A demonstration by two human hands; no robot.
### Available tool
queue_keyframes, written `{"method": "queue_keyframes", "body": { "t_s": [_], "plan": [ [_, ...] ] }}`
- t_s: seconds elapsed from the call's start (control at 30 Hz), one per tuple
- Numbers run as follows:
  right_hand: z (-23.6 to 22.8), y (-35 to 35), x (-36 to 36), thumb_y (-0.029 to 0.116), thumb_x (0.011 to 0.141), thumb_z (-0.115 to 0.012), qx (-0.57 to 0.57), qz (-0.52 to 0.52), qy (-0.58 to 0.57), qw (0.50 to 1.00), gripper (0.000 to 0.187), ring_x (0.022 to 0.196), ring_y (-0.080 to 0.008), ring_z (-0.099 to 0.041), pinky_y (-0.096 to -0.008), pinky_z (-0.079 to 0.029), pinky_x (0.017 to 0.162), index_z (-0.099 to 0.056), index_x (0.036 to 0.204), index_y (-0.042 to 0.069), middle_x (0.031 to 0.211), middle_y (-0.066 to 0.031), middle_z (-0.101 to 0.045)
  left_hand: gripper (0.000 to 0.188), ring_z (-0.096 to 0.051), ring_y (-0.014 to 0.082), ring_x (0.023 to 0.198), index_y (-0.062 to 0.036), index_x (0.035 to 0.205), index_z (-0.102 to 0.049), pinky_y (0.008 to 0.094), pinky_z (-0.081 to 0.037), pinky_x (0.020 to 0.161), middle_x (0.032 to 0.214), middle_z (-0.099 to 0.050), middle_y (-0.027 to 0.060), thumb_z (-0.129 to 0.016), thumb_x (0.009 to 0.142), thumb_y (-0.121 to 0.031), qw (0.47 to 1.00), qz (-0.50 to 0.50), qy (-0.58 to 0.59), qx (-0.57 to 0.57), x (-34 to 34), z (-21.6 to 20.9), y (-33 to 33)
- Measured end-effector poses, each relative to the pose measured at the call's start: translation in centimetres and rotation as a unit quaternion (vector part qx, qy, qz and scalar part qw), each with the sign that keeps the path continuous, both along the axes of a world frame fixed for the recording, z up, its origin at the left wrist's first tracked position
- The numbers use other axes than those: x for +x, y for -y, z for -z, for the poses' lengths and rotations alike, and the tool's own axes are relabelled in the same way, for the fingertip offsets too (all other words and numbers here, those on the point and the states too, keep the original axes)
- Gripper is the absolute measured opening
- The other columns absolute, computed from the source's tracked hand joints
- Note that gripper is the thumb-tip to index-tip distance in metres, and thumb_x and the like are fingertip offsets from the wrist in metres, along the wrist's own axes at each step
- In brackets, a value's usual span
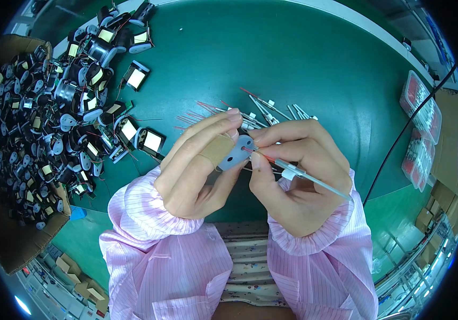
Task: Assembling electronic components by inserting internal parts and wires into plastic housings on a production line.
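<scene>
My left hand (pixel 189 170), with a tan bandage (pixel 218 151) round one finger, is closed on a small part with a grey oval end plate (pixel 235 154). Dark holes show in the plate; most of the part behind it is hidden by my fingers. Thumb and forefinger of my right hand (pixel 306 178) pinch a thin lead, red at its front end. Its red tip is at a hole in the plate; how deep it sits I cannot tell. A white connector (pixel 288 172) and a pale grey sleeve (pixel 325 186) trail back across my right palm.
Loose leads (pixel 269 109) with white connectors lie beyond my hands on the green table (pixel 293 48). At left, black parts with grey plates (pixel 66 122) are heaped, spilling from a cardboard box (pixel 37 245). Clear plastic boxes (pixel 418 160) of leads and a black cable (pixel 399 133) are at right.
</scene>
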State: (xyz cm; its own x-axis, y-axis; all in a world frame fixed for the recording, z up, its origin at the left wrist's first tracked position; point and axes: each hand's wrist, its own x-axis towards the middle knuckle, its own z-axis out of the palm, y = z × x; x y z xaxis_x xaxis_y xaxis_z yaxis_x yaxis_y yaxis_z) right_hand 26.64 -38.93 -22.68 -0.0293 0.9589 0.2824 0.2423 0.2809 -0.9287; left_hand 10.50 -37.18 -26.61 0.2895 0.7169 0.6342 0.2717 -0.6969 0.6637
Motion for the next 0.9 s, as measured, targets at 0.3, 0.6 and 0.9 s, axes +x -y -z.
{"method": "queue_keyframes", "body": {
  "t_s": [0.3, 0.6, 0.9],
  "plan": [
    [0.45, -0.29, -0.18, -0.007, 0.068, -0.071, 0.030, 0.003, -0.011, 0.999, 0.014, 0.066, -0.0149, -0.063, -0.0234, -0.051, 0.056, -0.062, 0.078, -0.004, 0.085, -0.0121, -0.063, 0.047, -0.063, 0.0421, 0.100, 0.0134, 0.102, -0.057, 0.0433, -0.054, 0.082, 0.106, -0.061, 0.0282, -0.077, 0.060, 0.012, 1.000, -0.011, 0.002, 0.009, -0.01, 0.08, 0.18],
    [0.41, -0.21, -0.24, -0.007, 0.068, -0.071, 0.033, 0.021, 0.006, 0.999, 0.014, 0.065, -0.0154, -0.063, -0.0237, -0.051, 0.056, -0.062, 0.078, -0.003, 0.085, -0.0120, -0.063, 0.047, -0.063, 0.0414, 0.099, 0.0120, 0.101, -0.056, 0.0420, -0.055, 0.080, 0.105, -0.061, 0.0282, -0.078, 0.059, 0.011, 1.000, -0.012, -0.012, 0.016, 0.03, 0.01, 0.20],
    [-0.18, -0.21, 0.37, -0.010, 0.071, -0.068, -0.006, -0.003, 0.028, 1.000, 0.012, 0.078, -0.0187, -0.065, -0.0250, -0.052, 0.067, -0.063, 0.081, -0.006, 0.092, -0.0166, -0.063, 0.044, -0.064, 0.0399, 0.095, 0.0107, 0.097, -0.057, 0.0414, -0.056, 0.078, 0.103, -0.062, 0.0270, -0.079, 0.058, 0.009, 0.998, -0.011, -0.026, 0.048, 0.16, 0.23, -0.26]
  ]
}}
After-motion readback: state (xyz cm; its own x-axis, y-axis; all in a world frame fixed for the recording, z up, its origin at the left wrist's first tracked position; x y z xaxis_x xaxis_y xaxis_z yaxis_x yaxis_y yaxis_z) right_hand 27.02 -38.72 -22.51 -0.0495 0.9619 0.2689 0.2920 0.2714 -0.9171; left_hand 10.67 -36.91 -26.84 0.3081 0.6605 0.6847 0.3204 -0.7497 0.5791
